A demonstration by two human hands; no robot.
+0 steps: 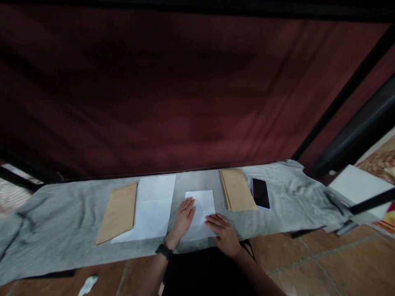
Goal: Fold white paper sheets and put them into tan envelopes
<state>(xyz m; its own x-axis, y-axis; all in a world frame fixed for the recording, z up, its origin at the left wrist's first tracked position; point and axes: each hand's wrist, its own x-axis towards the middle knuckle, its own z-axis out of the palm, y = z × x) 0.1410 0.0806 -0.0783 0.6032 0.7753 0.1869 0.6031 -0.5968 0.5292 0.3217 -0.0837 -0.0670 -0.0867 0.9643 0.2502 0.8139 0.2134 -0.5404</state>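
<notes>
A white sheet of paper (202, 201), which looks folded, lies on the grey cloth in front of me. My left hand (184, 216) rests on its left edge with the fingers stretched out. On the paper's right side lies my right hand (224, 232), fingers flat and pointing left. To the left is a larger white sheet (156, 205) with faint crease lines, and a brown envelope (119, 211) overlaps its left edge. Several brown envelopes (239, 191) are stacked to the right of my right hand.
A phone (261, 193) with a dark screen lies beside the right-hand envelopes. The grey cloth (68, 218) covers a long narrow surface. Behind it hangs a dark red panel (197, 102) in a black frame. A crumpled white scrap (88, 284) is on the tiled floor.
</notes>
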